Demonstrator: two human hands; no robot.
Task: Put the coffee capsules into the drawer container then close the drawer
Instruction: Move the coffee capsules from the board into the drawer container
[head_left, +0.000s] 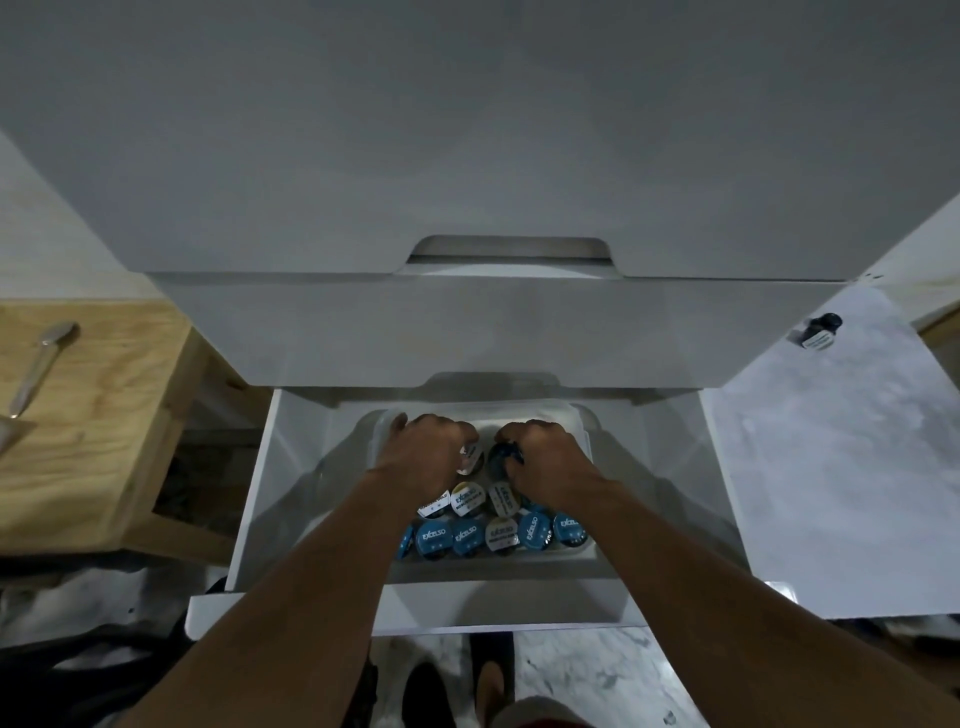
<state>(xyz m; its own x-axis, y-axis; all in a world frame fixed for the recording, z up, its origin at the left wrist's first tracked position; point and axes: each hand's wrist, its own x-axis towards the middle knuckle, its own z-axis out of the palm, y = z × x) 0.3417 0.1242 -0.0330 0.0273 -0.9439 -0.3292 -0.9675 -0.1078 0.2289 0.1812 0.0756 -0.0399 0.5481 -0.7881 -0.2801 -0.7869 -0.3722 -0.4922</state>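
Left hand (426, 449) clamps a pale capsule (470, 460) and right hand (548, 460) a dark capsule (497, 457), both over the tray (582, 421) centre. Seated rows (493, 535) fill the tray's near end. Risk: a tilted release leaves a capsule proud, jamming the drawer (257, 467) on closing.

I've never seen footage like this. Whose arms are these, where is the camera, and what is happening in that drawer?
No machine here: a person wears a camera on the head, so this single picture looks down along their own arms. Below is an open white drawer holding a clear container, partly filled with rows of coffee capsules. The left hand holds a pale-topped capsule and the right hand a dark blue capsule, both at the container's far end. On the left a spoon lies on a wooden table; on the right a small dark bottle lies on a white surface.
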